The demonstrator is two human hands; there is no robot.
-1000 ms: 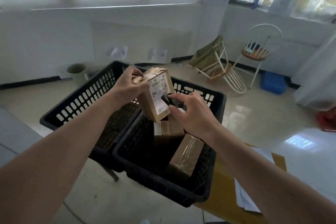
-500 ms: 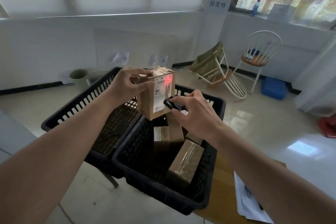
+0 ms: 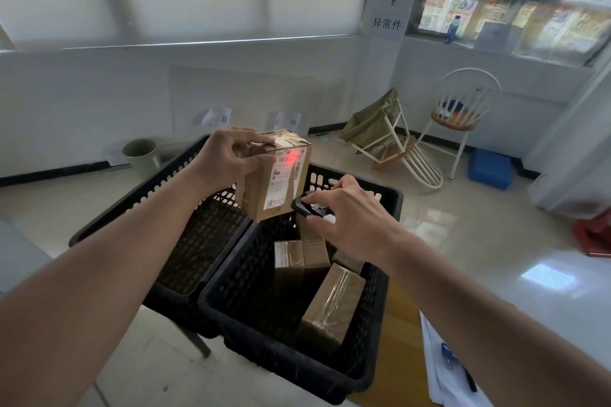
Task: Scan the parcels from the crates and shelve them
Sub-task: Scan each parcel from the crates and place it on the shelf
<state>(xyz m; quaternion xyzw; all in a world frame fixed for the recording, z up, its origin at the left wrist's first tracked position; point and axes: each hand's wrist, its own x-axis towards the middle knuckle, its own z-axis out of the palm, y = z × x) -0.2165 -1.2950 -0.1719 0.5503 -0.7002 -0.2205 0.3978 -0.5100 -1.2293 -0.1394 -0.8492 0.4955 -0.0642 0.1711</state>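
Now lifted higher over black crates (image 3: 373, 353), red scan dot on label: cardboard parcel (image 3: 274, 180), gripped at top by left hand (image 3: 228, 160). Right hand (image 3: 347, 218) clasping black scanner (image 3: 305, 207) just beside.

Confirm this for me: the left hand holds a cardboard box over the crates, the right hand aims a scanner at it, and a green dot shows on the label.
Not quite: the dot on the label is red, not green, as the head view shows. The rest stands: the left hand holds the box over the crates, and the right hand aims the scanner at it.
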